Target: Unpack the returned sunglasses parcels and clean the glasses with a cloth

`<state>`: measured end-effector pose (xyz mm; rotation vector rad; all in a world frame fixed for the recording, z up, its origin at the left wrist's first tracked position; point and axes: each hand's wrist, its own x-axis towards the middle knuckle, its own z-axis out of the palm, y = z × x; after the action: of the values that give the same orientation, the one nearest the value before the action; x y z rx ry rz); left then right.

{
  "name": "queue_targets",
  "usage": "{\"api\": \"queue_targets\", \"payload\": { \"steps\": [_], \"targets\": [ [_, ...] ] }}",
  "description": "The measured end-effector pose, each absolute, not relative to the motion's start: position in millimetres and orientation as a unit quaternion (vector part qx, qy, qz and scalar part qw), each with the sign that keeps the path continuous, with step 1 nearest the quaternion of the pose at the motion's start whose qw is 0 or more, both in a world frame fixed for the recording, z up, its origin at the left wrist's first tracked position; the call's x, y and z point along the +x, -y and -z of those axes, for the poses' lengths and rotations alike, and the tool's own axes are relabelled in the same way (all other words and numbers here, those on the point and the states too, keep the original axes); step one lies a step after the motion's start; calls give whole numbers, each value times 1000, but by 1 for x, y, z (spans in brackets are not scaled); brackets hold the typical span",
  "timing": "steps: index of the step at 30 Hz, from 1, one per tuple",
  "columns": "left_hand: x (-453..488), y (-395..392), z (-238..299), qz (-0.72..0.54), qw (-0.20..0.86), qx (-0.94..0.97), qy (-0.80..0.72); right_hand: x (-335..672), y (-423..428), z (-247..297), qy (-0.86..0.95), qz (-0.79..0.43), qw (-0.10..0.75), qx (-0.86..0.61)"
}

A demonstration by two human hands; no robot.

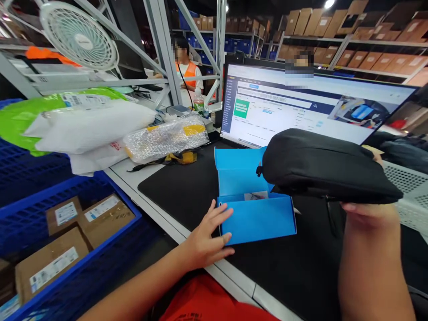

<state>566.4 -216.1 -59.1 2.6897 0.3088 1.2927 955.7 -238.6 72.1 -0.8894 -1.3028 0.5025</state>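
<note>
An open blue cardboard box (256, 216) sits on the black desk mat (187, 187), its lid standing up behind it. My left hand (209, 236) rests flat against the box's left front corner, fingers stretched out and apart. My right hand (368, 209) holds a black fabric pouch (321, 167) from underneath, just above the right side of the box. The pouch has a zip pull at its left end. Something small and pale lies on the box's floor, partly hidden by the pouch.
A wide monitor (301, 109) stands behind the box. White, green and bubble-wrap parcels (100, 129) are piled at the left of the desk. A blue crate (67, 232) with brown cartons sits lower left. A fan (78, 35) hangs above. A person in an orange vest (187, 67) works behind.
</note>
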Motion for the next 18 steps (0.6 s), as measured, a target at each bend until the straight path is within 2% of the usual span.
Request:
{"api": "queue_targets", "payload": {
  "steps": [5, 10, 15, 18],
  "targets": [
    [569, 239, 67, -420, -53, 905, 24, 952, 259, -93, 663, -148, 576, -455],
    [565, 247, 77, -398, -113, 905, 101, 944, 273, -99, 645, -189, 552, -493],
    [560, 242, 83, -331, -217, 909, 127, 941, 288, -99, 661, -166, 547, -486],
    [563, 240, 89, -359, -200, 897, 163, 941, 297, -103, 714, -152, 502, -463]
  ]
}}
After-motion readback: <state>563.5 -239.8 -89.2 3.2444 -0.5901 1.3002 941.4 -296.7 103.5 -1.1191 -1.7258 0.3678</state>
